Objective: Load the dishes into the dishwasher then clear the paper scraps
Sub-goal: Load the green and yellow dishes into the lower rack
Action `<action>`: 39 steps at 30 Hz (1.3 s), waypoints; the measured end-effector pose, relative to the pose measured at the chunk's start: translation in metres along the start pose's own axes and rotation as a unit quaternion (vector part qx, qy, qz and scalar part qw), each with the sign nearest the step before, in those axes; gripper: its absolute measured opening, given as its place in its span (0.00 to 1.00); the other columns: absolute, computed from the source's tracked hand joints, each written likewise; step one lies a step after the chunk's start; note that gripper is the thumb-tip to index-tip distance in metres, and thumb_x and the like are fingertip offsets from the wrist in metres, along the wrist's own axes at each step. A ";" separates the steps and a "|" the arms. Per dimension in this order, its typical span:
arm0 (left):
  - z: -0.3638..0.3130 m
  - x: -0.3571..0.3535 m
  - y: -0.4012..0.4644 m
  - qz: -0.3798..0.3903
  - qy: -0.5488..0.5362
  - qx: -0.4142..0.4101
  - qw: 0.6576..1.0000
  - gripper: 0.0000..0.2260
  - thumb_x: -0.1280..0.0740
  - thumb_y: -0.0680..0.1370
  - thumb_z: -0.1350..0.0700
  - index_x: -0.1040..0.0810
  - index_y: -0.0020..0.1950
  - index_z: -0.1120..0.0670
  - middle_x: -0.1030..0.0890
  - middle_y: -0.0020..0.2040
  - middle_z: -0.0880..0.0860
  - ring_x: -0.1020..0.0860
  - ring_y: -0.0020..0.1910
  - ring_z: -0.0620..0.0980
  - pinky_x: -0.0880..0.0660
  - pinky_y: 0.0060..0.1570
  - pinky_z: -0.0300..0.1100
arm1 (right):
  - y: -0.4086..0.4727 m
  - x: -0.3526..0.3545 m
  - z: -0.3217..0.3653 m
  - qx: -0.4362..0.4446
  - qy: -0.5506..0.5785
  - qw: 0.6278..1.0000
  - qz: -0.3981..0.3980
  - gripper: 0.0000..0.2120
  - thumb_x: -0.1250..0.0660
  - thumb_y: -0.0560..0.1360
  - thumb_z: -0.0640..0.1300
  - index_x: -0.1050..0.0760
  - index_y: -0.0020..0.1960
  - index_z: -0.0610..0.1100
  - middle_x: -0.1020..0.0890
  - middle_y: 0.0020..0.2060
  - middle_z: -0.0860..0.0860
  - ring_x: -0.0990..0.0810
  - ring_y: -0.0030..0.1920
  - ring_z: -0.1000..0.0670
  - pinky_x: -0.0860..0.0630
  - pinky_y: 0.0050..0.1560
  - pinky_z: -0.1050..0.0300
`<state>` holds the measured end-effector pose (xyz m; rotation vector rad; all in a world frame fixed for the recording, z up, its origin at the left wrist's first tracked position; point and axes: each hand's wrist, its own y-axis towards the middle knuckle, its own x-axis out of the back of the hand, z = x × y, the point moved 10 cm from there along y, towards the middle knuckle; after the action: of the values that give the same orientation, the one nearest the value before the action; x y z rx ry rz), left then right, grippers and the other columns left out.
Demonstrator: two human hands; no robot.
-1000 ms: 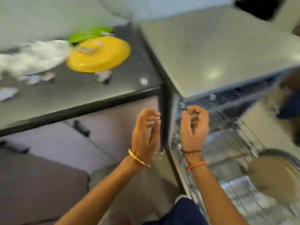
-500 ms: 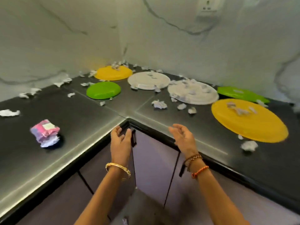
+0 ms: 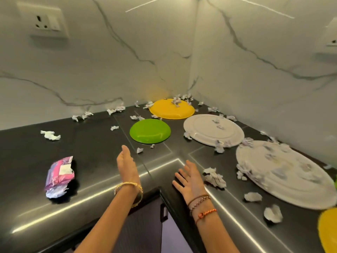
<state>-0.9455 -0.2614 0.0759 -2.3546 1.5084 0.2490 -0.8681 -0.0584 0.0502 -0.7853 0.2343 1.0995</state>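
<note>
Both hands, left hand (image 3: 126, 164) and right hand (image 3: 188, 178), now reach over the countertop (image 3: 91, 152), fingers straight, empty.

No legible text; pink packet (image 3: 60, 173) print too blurred.

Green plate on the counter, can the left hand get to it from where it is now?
Probably yes. The left hand is open and empty, just short of the green plate, with only two small paper scraps lying between them.

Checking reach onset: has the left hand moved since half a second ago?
Yes. The left hand went from the counter edge forward over the countertop, toward the green plate.
</note>
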 end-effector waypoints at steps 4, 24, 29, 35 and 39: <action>-0.002 -0.010 0.050 -0.035 0.043 0.004 0.998 0.30 0.47 0.78 0.38 0.38 0.72 0.57 0.34 0.71 0.55 0.35 0.69 0.54 0.39 0.70 0.52 | 0.052 -0.029 0.010 0.010 -0.012 1.000 0.010 0.23 0.39 0.78 0.44 0.38 0.70 0.39 0.34 0.69 0.40 0.34 0.69 0.42 0.34 0.65 0.49; -0.004 -0.108 0.252 0.072 0.625 -0.103 0.771 0.25 0.48 0.80 0.42 0.22 0.56 0.60 0.22 0.57 0.64 0.26 0.58 0.63 0.31 0.56 0.50 | 0.203 -0.094 0.081 0.292 -0.462 0.837 -0.034 0.24 0.25 0.67 0.41 0.26 0.61 0.39 0.27 0.55 0.50 0.26 0.57 0.51 0.28 0.55 0.62; -0.008 -0.108 0.243 0.110 0.553 0.029 0.825 0.26 0.49 0.81 0.43 0.29 0.67 0.62 0.30 0.68 0.63 0.31 0.66 0.61 0.35 0.63 0.47 | 0.207 -0.091 0.079 0.267 -0.408 0.873 -0.012 0.25 0.26 0.67 0.37 0.27 0.62 0.38 0.27 0.56 0.48 0.26 0.58 0.50 0.29 0.57 0.61; 0.035 -0.126 0.205 0.186 0.059 0.207 0.959 0.14 0.36 0.77 0.61 0.28 0.62 0.56 0.16 0.35 0.53 0.18 0.33 0.51 0.20 0.34 0.46 | 0.213 -0.078 0.097 0.309 -0.414 0.850 -0.107 0.17 0.30 0.71 0.36 0.26 0.58 0.34 0.22 0.53 0.42 0.23 0.55 0.46 0.28 0.54 0.59; 0.027 -0.139 0.188 0.138 -0.014 0.112 0.984 0.11 0.33 0.73 0.68 0.24 0.53 0.58 0.20 0.43 0.54 0.22 0.42 0.54 0.23 0.43 0.46 | 0.204 -0.071 0.112 0.335 -0.410 0.828 -0.185 0.12 0.35 0.74 0.34 0.24 0.56 0.33 0.21 0.52 0.38 0.23 0.54 0.40 0.30 0.56 0.53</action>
<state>-1.1732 -0.2057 0.0609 -1.9603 1.7495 0.1673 -1.0996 0.0116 0.0760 0.3029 -0.2580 0.8058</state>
